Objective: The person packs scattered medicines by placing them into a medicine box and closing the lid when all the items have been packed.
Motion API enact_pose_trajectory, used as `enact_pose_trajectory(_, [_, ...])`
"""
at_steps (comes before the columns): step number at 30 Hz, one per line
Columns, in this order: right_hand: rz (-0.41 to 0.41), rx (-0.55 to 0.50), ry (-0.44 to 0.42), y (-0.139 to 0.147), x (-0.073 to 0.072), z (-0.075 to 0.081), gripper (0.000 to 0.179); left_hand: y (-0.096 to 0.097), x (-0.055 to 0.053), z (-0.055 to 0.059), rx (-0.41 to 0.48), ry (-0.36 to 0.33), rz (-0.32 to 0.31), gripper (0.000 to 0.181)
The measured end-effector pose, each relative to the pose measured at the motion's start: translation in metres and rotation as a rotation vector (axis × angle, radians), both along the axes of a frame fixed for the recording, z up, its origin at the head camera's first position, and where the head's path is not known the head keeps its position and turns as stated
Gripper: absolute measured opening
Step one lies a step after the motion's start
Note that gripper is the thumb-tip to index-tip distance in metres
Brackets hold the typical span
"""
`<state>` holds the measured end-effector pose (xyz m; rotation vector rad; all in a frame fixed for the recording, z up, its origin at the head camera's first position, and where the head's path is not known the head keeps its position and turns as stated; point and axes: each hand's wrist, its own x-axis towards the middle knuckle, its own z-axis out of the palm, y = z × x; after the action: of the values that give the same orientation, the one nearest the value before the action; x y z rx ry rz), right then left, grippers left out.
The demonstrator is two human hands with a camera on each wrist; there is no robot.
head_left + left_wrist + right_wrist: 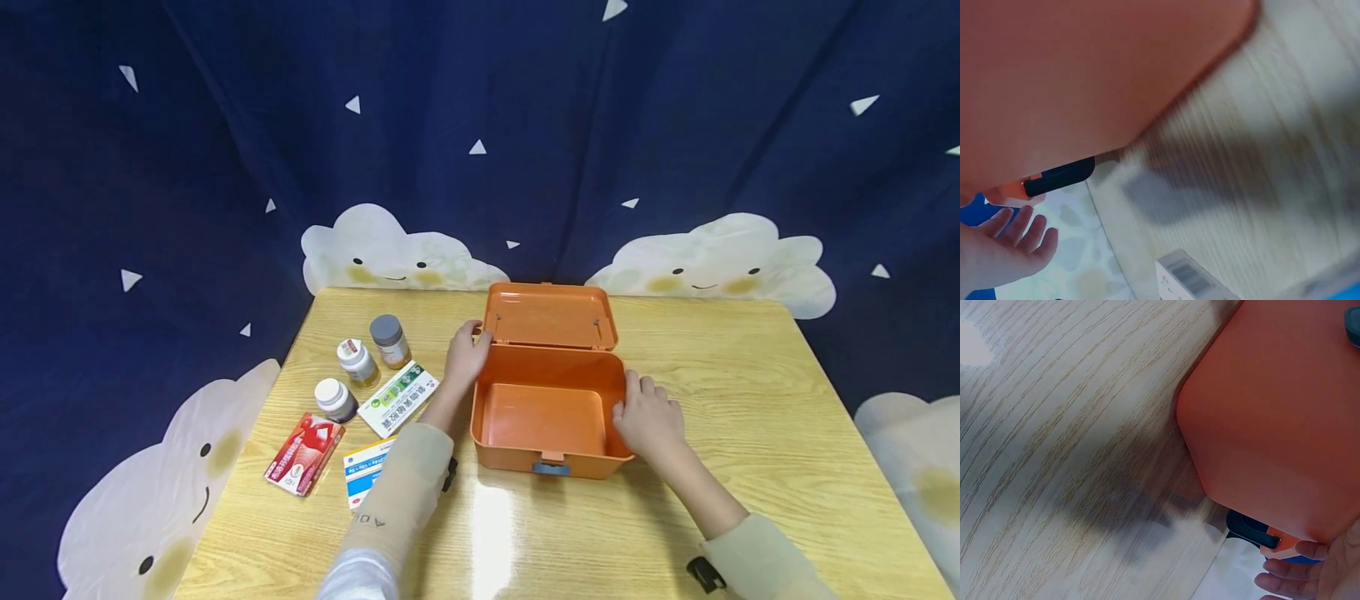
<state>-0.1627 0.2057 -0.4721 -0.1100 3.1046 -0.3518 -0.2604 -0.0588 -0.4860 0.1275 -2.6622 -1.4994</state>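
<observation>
An orange plastic box (pixel 551 417) stands on the table, its lid (pixel 551 315) swung back and its inside bare. At its back left corner, near the hinge, my left hand (pixel 465 354) holds the rim; the fingers are outside, partly bent in the left wrist view. On the opposite side my right hand (pixel 651 417) grips the right wall, thumb over the rim and fingers along the outside. A blue-grey latch (pixel 551 468) hangs at the front. The right wrist view shows the box's outer wall (pixel 1272 425) and a dark side latch (pixel 1250 530).
Left of the box stand a grey-capped bottle (pixel 391 340) and two white-capped bottles (pixel 358 363). Near them lie a white-green medicine box (pixel 398 398), a red medicine box (pixel 304 455) and a blue-white one (pixel 366 473), partly behind the left sleeve. A dark blue curtain (pixel 420 167) hangs behind the table.
</observation>
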Motion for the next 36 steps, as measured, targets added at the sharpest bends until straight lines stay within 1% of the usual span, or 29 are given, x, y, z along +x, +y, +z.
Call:
enact_pose_trajectory(4, [0.000,0.000,0.000,0.000,0.000,0.000,0.045,-0.007,0.008,0.001,-0.072,0.078,-0.029,0.038])
enact_pose_trajectory(10, [0.000,0.000,0.000,0.000,0.001,0.000,0.046,-0.017,0.020,0.000,-0.256,0.208,-0.062,0.041])
enact_pose_trajectory(13, [-0.001,0.002,-0.002,0.000,0.001,0.000,0.046,-0.024,0.028,0.000,-0.343,0.264,-0.078,0.044])
enact_pose_trajectory(16, [0.001,-0.001,-0.003,0.000,0.000,0.000,0.047,-0.031,0.037,0.000,-0.411,0.307,-0.093,0.044])
enact_pose_trajectory(19, [0.001,-0.003,0.001,-0.001,0.000,0.001,0.047,-0.037,0.045,0.001,-0.455,0.326,-0.102,0.043])
enact_pose_trajectory(26, [0.000,-0.002,-0.002,-0.001,0.000,0.001,0.047,-0.051,0.063,-0.002,-0.502,0.303,-0.118,0.047])
enact_pose_trajectory(28, [0.001,-0.003,-0.003,-0.001,0.000,0.001,0.047,-0.054,0.068,-0.003,-0.524,0.305,-0.129,0.047])
enact_pose_trajectory(36, [0.005,0.000,0.000,0.000,0.000,0.001,0.047,-0.070,0.087,-0.012,-0.611,0.373,-0.194,0.051])
